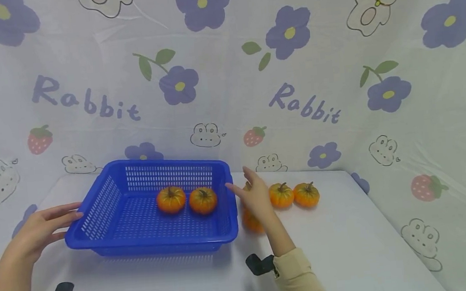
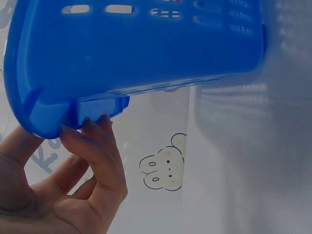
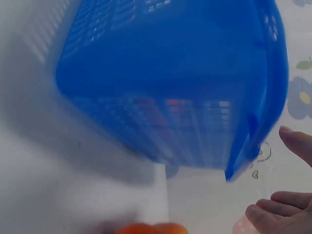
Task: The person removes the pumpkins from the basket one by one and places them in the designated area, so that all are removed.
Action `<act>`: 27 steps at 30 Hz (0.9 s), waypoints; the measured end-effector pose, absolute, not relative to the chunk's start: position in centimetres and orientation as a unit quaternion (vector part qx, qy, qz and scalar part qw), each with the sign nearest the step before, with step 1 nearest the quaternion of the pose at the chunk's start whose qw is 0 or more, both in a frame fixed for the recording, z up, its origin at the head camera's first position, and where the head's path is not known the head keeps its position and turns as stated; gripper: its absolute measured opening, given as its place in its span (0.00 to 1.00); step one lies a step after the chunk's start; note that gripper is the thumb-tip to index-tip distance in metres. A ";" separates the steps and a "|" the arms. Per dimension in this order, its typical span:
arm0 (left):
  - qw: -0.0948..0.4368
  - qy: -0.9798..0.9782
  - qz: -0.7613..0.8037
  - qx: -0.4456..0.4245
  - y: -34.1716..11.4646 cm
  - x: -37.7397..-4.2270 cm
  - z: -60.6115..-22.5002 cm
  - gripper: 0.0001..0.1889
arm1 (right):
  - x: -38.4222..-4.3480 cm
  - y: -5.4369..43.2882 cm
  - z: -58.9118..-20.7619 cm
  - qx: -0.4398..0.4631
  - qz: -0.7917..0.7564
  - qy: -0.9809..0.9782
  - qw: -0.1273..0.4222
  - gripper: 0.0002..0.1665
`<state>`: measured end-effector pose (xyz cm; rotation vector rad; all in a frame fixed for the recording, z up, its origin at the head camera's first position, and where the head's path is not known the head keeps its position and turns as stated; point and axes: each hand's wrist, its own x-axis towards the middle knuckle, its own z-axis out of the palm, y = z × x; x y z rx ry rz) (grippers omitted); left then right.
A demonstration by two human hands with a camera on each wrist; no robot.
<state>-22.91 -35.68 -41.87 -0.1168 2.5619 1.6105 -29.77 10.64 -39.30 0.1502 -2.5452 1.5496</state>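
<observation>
A blue plastic basket [image 1: 150,240] with slotted walls holds two small orange pumpkins, one pumpkin [image 1: 171,200] to the left of the other pumpkin [image 1: 203,201]. At the basket's left end, my left hand [image 1: 42,229] grips the rim; in the left wrist view its bent fingers [image 2: 100,161] press below the rim and the thumb goes behind it. Just off the right end, my right hand [image 1: 257,199] is spread, thumb apart from the fingers, holding nothing. The right wrist view shows a gap between that hand [image 3: 285,209] and the basket [image 3: 161,73].
Right of the basket, more small pumpkins lie on the white table [image 1: 341,237]: one pumpkin [image 1: 253,222] partly behind my right hand, two farther right, the outermost pumpkin [image 1: 306,195] among them. A printed cloth [image 1: 230,109] hangs behind and at the sides.
</observation>
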 end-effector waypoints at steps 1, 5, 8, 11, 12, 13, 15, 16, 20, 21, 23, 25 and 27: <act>0.056 0.846 0.528 -0.040 -35.7 -22.9 -41.9 0.34 | -29.8 10.4 -39.3 0.050 0.522 -0.848 0.077 0.47; 0.055 0.851 0.520 -0.047 -35.6 -23.0 -42.0 0.38 | -29.8 9.6 -39.1 0.065 0.529 -0.843 0.072 0.47; 0.056 0.853 0.517 -0.052 -35.5 -22.9 -41.9 0.39 | -29.8 9.0 -39.0 0.081 0.531 -0.840 0.071 0.46; 0.056 0.854 0.514 -0.056 -35.3 -22.9 -41.8 0.40 | -29.6 8.4 -38.7 0.082 0.545 -0.833 0.051 0.45; 0.055 0.856 0.512 -0.056 -35.3 -22.9 -41.8 0.41 | -29.6 8.1 -38.7 0.079 0.550 -0.830 0.042 0.45; 0.054 0.857 0.510 -0.057 -35.3 -22.9 -41.8 0.41 | -29.5 7.9 -38.6 0.072 0.554 -0.829 0.030 0.45; 0.053 0.858 0.509 -0.057 -35.2 -22.8 -41.7 0.41 | -29.4 7.5 -38.4 0.055 0.556 -0.830 0.010 0.45; 0.052 0.859 0.507 -0.058 -35.2 -22.8 -41.7 0.40 | -29.4 7.3 -38.3 0.048 0.554 -0.831 0.003 0.45; 0.054 0.856 0.512 -0.052 -35.2 -22.8 -41.6 0.39 | -29.6 6.4 -38.1 0.056 0.524 -0.850 0.014 0.43; 0.054 0.855 0.513 -0.052 -35.2 -22.8 -41.6 0.39 | -29.6 6.2 -38.1 0.062 0.519 -0.852 0.018 0.43; 0.056 0.854 0.515 -0.053 -35.2 -22.8 -41.5 0.39 | -29.8 5.8 -38.2 0.072 0.513 -0.855 0.024 0.42; 0.056 0.854 0.514 -0.054 -35.2 -22.9 -41.5 0.40 | -29.9 5.3 -38.3 0.074 0.510 -0.857 0.021 0.42; 0.057 0.854 0.514 -0.056 -35.3 -22.9 -41.6 0.40 | -30.0 4.9 -38.5 0.069 0.506 -0.860 0.014 0.43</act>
